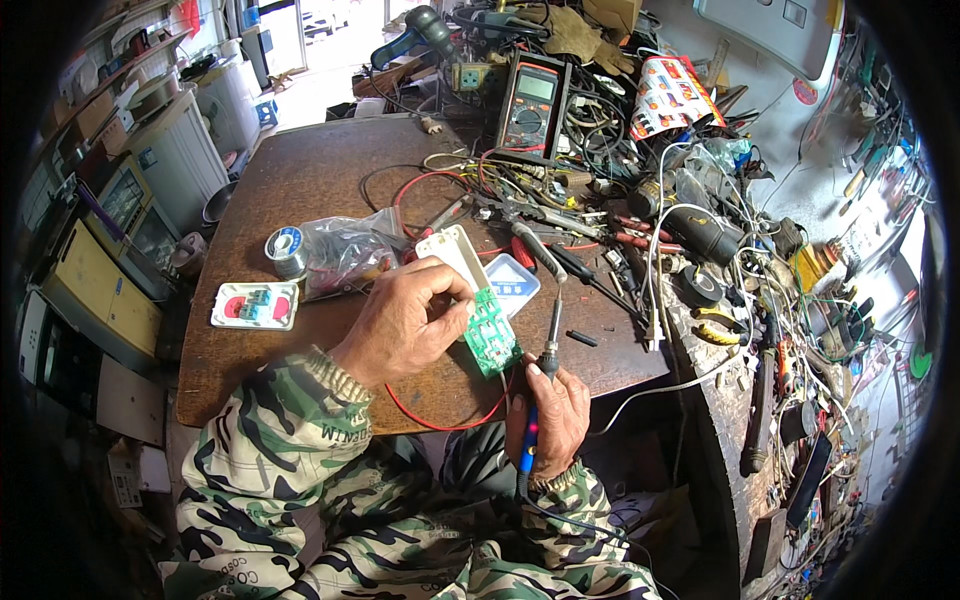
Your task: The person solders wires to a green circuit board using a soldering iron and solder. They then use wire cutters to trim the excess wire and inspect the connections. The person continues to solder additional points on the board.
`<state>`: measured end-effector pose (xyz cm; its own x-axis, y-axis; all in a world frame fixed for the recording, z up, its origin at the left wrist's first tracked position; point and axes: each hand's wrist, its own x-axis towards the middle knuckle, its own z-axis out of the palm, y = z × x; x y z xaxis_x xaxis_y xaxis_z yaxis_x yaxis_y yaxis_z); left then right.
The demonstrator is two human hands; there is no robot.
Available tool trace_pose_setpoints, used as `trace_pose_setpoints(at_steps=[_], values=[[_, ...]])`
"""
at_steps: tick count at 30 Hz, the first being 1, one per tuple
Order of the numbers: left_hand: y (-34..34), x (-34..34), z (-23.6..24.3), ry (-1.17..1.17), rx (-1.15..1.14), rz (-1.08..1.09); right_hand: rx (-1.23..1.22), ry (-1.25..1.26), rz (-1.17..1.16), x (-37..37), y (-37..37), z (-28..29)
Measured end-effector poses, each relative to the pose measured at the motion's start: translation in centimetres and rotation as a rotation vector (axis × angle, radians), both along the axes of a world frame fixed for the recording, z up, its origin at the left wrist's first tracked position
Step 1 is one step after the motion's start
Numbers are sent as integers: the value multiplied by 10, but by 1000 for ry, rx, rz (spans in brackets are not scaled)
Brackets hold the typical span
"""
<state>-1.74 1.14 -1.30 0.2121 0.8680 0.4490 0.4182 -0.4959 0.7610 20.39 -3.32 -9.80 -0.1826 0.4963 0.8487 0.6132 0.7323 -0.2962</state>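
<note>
Gripping the soldering iron (529, 437), your right hand (562, 415) curls closed; your left hand (405, 318) draws fingertips together, hold unclear, at the green circuit board (488, 336) near the worktop's (320, 175) front edge. A leftward tilt could scorch the board.

Camouflage cloth in cream, green, brown and black covers the left sleeve (265, 440) and right sleeve (580, 515), dark lettering printed on the left. Beige ribbed knit forms the left cuff (343, 376) and right cuff (558, 478). Left hand (405, 318) and right hand (562, 412) are bare.
</note>
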Motion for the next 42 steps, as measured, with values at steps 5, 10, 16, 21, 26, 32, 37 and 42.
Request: trace_pose_setpoints(at_steps=[5, 10, 16, 21, 26, 32, 37, 42], values=[[-1, 0, 2, 3, -19, 1, -4, 3, -10, -1, -1, 2], [-1, -1, 2, 17, -23, -4, 0, 0, -27, -1, -1, 3], [0, -1, -1, 15, -8, -14, 5, 10, -27, -1, 0, 2], [-1, 0, 2, 32, -15, -19, 2, -10, 4, 1, 1, -1], [0, 1, 1, 31, -14, -16, 9, -10, 3, 1, 1, -2], [-1, 1, 1, 19, -19, -17, 11, -9, 7, 1, 1, -1], [-1, 1, 2, 30, -5, -14, 10, -8, 8, 1, 1, 0], [-2, 2, 4, 17, -21, -2, 11, 19, -7, -1, 1, 0]])
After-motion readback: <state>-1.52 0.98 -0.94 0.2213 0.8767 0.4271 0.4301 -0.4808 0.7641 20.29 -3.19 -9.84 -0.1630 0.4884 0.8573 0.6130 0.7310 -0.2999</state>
